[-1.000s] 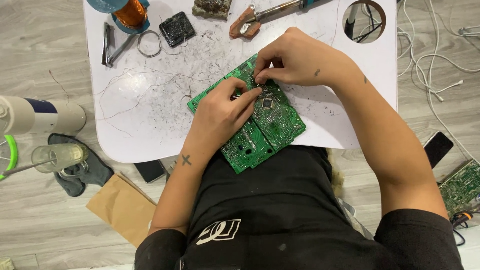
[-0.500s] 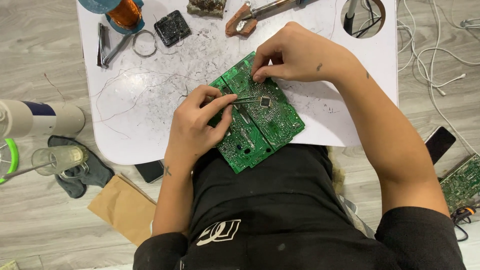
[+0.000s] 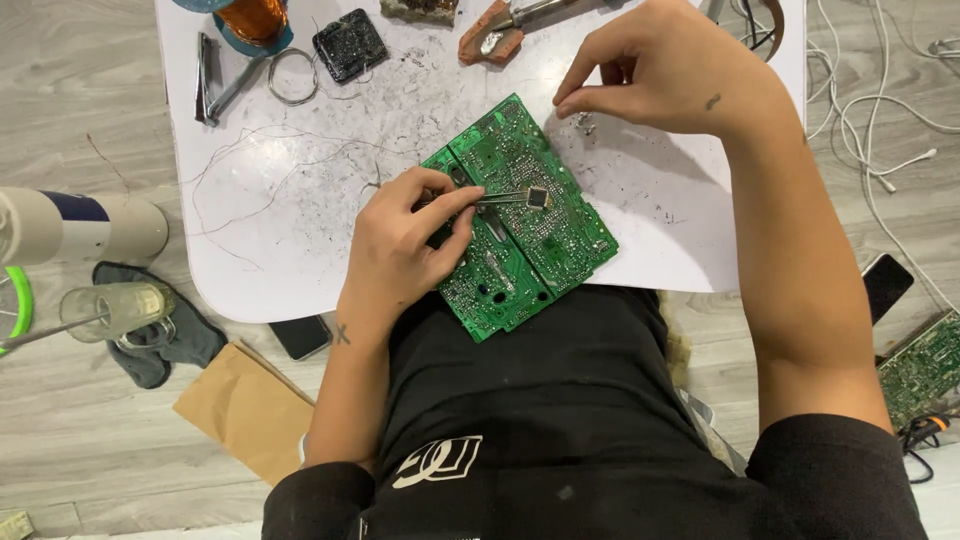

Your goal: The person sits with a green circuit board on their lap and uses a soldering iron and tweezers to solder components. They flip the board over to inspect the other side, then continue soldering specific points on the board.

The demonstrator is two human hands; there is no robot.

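Note:
A green circuit board point(image 3: 540, 225) lies slanted at the near edge of the white table point(image 3: 300, 220). My left hand point(image 3: 405, 245) rests on the board's left half and pinches metal tweezers point(image 3: 500, 198), whose tips hold a small dark square chip point(image 3: 537, 197) just above the board. My right hand point(image 3: 670, 75) hovers over the table beyond the board's upper right corner, fingers curled with the tips together; a small grey metal bit point(image 3: 585, 123) lies just below them. I cannot tell if that hand holds anything.
At the table's far edge lie a coil of copper wire point(image 3: 255, 18), metal pliers point(image 3: 215, 82), a wire ring point(image 3: 292, 75), a small dark board point(image 3: 349, 44) and a brown-handled tool point(image 3: 500, 30). On the floor: glass cup point(image 3: 115, 310), white cylinder point(image 3: 80, 225), phone point(image 3: 300, 335), cables point(image 3: 880, 90), another green board point(image 3: 925, 370).
My right hand lifted off the board and moved up and right over the table. My left hand stays on the board, tweezers now holding the chip slightly raised.

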